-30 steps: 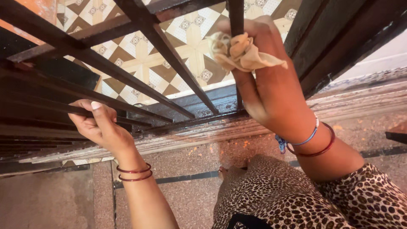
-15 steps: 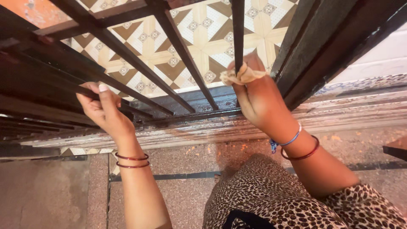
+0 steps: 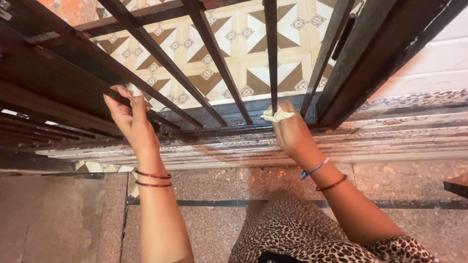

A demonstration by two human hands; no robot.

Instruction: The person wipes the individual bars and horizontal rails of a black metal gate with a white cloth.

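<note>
View from above of a person crouched at a dark metal gate of slanted iron bars (image 3: pixel 214 58), both hands up against it. The right hand (image 3: pixel 290 131) is clenched around a small crumpled beige cloth (image 3: pixel 277 115), pressing it to the foot of one thin upright bar (image 3: pixel 271 53) just above the gate's dark bottom rail (image 3: pixel 219 132). The cloth is mostly buried in the fist; only a wrinkled tuft shows. The left hand (image 3: pixel 127 116) is curled around a slanted bar further left, fingertips hidden behind the metal. Narrow gaps separate the bars, and through them shows a patterned floor of cream and brown tiles (image 3: pixel 243 34). A thick dark gate post (image 3: pixel 375 53) stands close on the right of the cloth, leaving little room on that side; more bars crowd the left. Below the rail runs a worn, streaked stone threshold (image 3: pixel 390 141), then a speckled pinkish floor (image 3: pixel 214 180). Thin red bangles (image 3: pixel 153 178) circle the left wrist; a blue thread (image 3: pixel 314 169) and a red bangle circle the right. A leopard-print garment (image 3: pixel 312 234) is cut off at the bottom edge.
</note>
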